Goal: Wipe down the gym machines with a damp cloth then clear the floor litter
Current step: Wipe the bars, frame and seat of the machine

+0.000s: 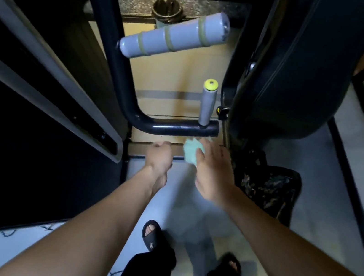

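The pale green cloth (pixel 192 150) sits bunched in the right hand (pixel 213 169), just below the end of the machine's dark curved bar (pixel 177 128). The left hand (pixel 160 158) hangs curled beside it, holding nothing I can see. By my reading the wiping is mid-way: the grey handle (pixel 207 104) and roller pad (pixel 174 35) above the bar show no sign either way. A black bag (pixel 269 188) right of the bar suggests litter clearing remains.
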